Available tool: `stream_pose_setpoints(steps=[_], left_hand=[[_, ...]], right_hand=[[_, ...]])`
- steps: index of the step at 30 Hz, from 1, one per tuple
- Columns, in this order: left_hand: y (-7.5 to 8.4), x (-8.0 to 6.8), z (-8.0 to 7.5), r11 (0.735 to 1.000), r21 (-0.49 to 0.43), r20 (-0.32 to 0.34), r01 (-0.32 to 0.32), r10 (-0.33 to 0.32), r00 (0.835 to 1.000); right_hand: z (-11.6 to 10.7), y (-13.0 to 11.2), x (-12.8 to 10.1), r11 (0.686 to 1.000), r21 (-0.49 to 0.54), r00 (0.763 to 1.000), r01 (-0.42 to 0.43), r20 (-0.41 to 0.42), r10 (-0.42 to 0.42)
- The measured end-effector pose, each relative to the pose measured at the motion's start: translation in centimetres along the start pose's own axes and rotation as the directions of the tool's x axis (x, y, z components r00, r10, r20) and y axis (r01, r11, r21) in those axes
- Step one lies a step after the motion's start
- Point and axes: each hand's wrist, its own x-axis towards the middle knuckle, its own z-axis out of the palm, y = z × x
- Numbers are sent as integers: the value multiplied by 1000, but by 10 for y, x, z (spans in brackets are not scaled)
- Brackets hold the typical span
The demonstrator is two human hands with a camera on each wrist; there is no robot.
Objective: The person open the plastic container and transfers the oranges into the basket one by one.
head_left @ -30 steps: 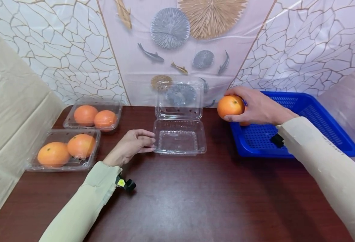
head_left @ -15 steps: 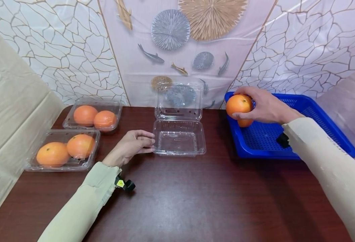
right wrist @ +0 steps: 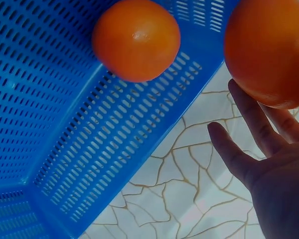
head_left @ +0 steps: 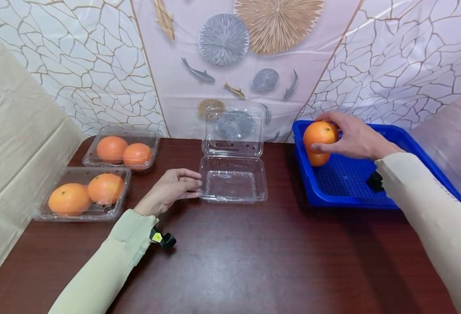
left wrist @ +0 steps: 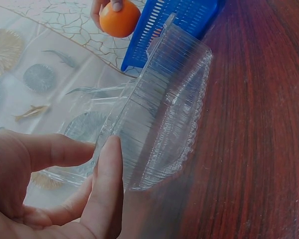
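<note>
My right hand (head_left: 350,139) grips an orange (head_left: 319,133) from above and holds it over the left end of a blue perforated basket (head_left: 375,192). The right wrist view shows the same orange (right wrist: 269,50) against my fingers (right wrist: 249,124). A second orange (head_left: 317,158) lies in the basket below it. My left hand (head_left: 187,185) holds the left rim of an open, empty clear clamshell container (head_left: 233,183), whose lid stands upright behind it. In the left wrist view my fingers (left wrist: 107,184) pinch that container (left wrist: 164,114) at its edge.
Two closed clear containers stand at the left, the near one (head_left: 83,194) and the far one (head_left: 122,150), each with two oranges inside. The dark wooden table (head_left: 234,261) ends at a patterned backdrop. Cloth hangs along both sides.
My right hand has carried the orange to the right, from beside the open container's lid to above the basket's left end. The left hand has stayed on the container.
</note>
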Motion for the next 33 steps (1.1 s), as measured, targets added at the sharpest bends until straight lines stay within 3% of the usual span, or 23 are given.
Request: stream_pose_setpoints(steps=[33], left_hand=[[0, 1, 0, 1000, -13, -5, 1, -2, 1000]], right_hand=[[1, 42, 5, 984, 10, 984, -175, 18, 175]])
